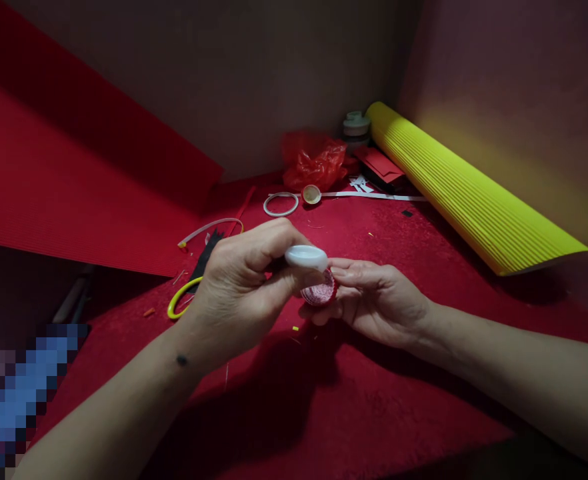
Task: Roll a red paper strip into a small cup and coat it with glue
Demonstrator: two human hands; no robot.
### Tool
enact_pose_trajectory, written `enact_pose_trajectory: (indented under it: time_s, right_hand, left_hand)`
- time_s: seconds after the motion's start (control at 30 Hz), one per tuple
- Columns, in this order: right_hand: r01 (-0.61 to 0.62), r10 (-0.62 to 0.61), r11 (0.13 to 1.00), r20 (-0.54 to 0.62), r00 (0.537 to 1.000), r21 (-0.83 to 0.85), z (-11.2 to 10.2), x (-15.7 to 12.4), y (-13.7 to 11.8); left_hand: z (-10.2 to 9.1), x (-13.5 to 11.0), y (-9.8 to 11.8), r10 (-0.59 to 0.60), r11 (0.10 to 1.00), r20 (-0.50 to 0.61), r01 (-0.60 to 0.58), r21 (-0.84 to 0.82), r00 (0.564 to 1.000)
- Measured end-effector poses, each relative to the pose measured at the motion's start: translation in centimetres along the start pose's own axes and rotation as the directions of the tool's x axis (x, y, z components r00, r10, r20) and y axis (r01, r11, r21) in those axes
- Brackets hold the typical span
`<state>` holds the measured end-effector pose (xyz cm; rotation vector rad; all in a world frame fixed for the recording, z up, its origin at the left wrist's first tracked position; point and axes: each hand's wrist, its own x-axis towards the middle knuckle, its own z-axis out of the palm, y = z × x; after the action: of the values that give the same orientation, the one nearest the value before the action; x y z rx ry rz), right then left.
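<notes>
My left hand (251,273) is closed round a small white glue-type bottle, whose round base (306,257) faces up toward me. Its other end is hidden behind my thumb and points down at a small round cup (320,291). That cup has a dark red ridged rim and a pinkish-white coiled inside. My right hand (374,297) grips the cup's right side between thumb and fingers. Beneath both hands lies a red cloth-like table surface (374,407). Yellow-handled scissors (178,303) rest partly behind my left wrist.
A yellow corrugated roll (474,193) leans at the right, and a large red corrugated sheet (84,167) rises at the left. At the back are a red plastic bag (319,163), a lidded jar (357,127), a white ring (281,205), a small round piece (311,195) and a white strip (379,196).
</notes>
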<state>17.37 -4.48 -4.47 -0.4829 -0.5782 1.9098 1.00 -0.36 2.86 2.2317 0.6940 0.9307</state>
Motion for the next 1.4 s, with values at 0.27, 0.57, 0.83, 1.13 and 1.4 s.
enact_pose_trajectory:
  time_s: [0.27,0.57,0.83,1.13,1.4]
  right_hand:
    - [0.005,-0.005,1.0,-0.036,0.999,-0.012,0.2,-0.1,0.0]
    - [0.017,-0.018,1.0,-0.022,1.0,-0.024,0.3,-0.2,0.0]
    - [0.053,-0.054,0.997,0.0,0.999,-0.056,-0.1,0.0,0.1]
    - [0.11,-0.115,0.977,-0.018,0.993,-0.185,0.0,0.0,-0.2]
    - [0.129,-0.139,0.955,-0.018,0.99,-0.267,-0.2,0.2,0.1]
  left_hand:
    - [0.2,-0.3,0.4,-0.061,0.995,-0.086,0.054,-0.081,0.994]
    - [0.5,-0.1,0.0,-0.082,0.987,-0.06,0.072,-0.147,0.995]
    - [-0.2,0.2,0.8,-0.086,0.986,-0.03,0.081,-0.143,0.996]
    - [-1.0,-0.3,1.0,-0.215,0.942,-0.075,0.186,-0.279,0.974]
    - [0.2,-1.2,0.4,-0.327,0.885,-0.112,0.262,-0.386,0.938]
